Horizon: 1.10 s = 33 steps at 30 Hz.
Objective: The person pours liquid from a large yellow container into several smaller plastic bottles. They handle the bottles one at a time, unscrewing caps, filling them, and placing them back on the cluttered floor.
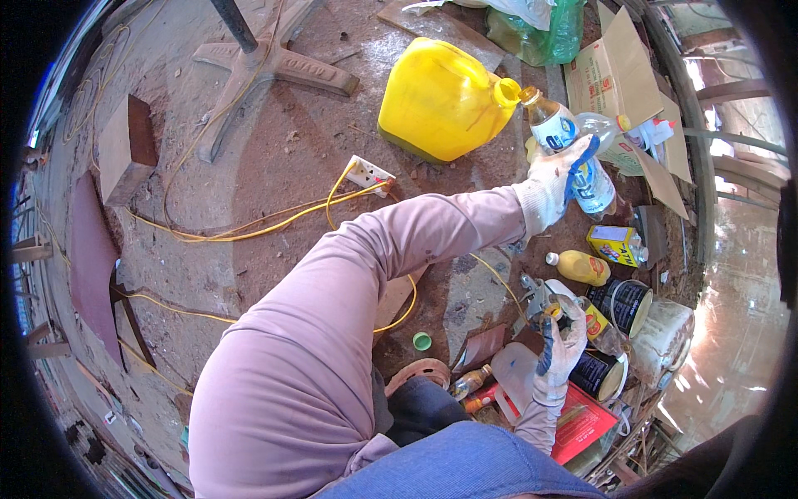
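Note:
My left hand (553,179), in a white glove with blue-coated fingers, is closed around a clear plastic bottle (592,190) with a white and blue label. The bottle's brownish neck points up and left, right beside the spout of a yellow jerrycan (440,96). Whether they touch, I cannot tell. Lower right, my gloved right hand (565,337) curls its fingers around something small with a yellowish round part, partly hidden by the fingers. Near the right hand lie a yellowish bottle (582,268) and a black can (619,306). Another clear bottle with a yellow cap (603,125) is behind the left hand.
An open cardboard box (615,71) and a green plastic bag (532,37) stand at the far right. A white power strip (368,175) with yellow cords (266,223) lies on the dirt floor. A metal stand base (258,66), a wooden block (129,154) and a green cap (422,341) are around.

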Each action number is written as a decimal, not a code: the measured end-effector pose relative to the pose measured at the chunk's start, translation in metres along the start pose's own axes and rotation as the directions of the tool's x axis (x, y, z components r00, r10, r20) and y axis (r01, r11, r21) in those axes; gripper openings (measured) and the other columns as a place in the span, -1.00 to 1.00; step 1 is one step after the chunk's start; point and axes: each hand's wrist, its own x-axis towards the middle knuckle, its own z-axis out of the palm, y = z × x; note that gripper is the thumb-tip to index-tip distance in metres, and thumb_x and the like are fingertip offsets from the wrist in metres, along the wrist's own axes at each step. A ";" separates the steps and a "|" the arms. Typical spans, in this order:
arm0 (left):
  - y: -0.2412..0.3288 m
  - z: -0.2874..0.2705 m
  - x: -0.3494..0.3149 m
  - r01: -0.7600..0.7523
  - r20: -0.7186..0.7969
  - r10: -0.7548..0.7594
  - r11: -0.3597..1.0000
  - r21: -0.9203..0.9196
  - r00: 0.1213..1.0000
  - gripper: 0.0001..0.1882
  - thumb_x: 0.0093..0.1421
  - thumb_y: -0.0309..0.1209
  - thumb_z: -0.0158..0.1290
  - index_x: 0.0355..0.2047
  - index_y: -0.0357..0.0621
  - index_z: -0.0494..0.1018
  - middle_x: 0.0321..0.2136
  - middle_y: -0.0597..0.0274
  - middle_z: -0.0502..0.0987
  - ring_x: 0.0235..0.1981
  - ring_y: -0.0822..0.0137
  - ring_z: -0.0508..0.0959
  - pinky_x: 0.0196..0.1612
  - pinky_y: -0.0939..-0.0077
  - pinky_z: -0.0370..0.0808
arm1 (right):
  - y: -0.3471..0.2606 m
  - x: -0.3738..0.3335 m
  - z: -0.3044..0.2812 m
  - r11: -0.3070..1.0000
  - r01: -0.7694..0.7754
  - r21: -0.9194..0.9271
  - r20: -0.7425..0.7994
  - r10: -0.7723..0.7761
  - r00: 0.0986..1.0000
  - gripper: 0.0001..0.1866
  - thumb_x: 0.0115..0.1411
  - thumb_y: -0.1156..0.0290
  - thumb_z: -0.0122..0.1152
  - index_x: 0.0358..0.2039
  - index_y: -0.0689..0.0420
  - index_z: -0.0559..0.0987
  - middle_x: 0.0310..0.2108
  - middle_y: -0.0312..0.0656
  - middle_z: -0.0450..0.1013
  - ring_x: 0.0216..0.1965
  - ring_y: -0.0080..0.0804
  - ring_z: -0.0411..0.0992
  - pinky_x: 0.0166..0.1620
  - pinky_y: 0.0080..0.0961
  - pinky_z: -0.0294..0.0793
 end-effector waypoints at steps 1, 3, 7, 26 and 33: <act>-0.001 0.001 0.001 -0.018 -0.004 0.018 1.000 0.002 1.000 -0.67 0.13 -0.34 0.32 -0.15 -0.03 0.45 -0.33 0.30 0.58 -0.35 0.36 0.60 -0.31 0.36 0.59 | 0.001 0.000 -0.001 1.000 -0.001 -0.011 -0.005 0.001 1.000 -0.58 0.15 0.64 0.20 0.06 0.28 0.46 0.02 -0.12 0.46 0.07 -0.35 0.40 0.23 -0.36 0.28; -0.001 0.002 0.002 0.020 -0.018 -0.020 1.000 -0.007 1.000 -0.66 0.12 -0.34 0.32 -0.15 -0.02 0.45 -0.34 0.30 0.58 -0.37 0.36 0.60 -0.32 0.35 0.59 | 0.004 0.000 -0.003 0.999 -0.005 -0.032 -0.015 0.005 1.000 -0.58 0.15 0.64 0.21 0.06 0.28 0.46 0.03 -0.12 0.45 0.08 -0.35 0.40 0.23 -0.36 0.28; -0.003 0.000 0.002 0.061 0.006 -0.061 0.998 -0.026 0.998 -0.66 0.12 -0.34 0.33 -0.14 -0.02 0.46 -0.36 0.29 0.58 -0.39 0.34 0.61 -0.36 0.32 0.61 | 0.002 0.000 -0.003 0.999 -0.007 -0.049 -0.010 0.006 1.000 -0.58 0.15 0.64 0.21 0.06 0.28 0.46 0.03 -0.12 0.46 0.08 -0.34 0.40 0.23 -0.37 0.28; -0.001 0.011 0.002 0.053 -0.031 -0.056 0.995 -0.090 0.998 -0.63 0.10 -0.37 0.34 -0.13 -0.05 0.46 -0.33 0.27 0.59 -0.35 0.31 0.62 -0.30 0.30 0.61 | 0.002 0.000 0.001 0.999 -0.020 -0.047 -0.008 0.020 1.000 -0.58 0.15 0.66 0.19 0.06 0.28 0.48 0.03 -0.11 0.46 0.09 -0.34 0.40 0.24 -0.36 0.28; -0.002 -0.001 0.007 -0.016 0.001 0.016 1.000 0.001 1.000 -0.61 0.07 -0.41 0.36 -0.13 -0.08 0.46 -0.29 0.28 0.60 -0.33 0.35 0.61 -0.25 0.38 0.58 | 0.002 -0.001 0.001 0.999 -0.025 -0.037 -0.021 0.024 0.999 -0.55 0.15 0.68 0.18 0.09 0.27 0.45 0.05 -0.13 0.45 0.10 -0.35 0.39 0.24 -0.36 0.28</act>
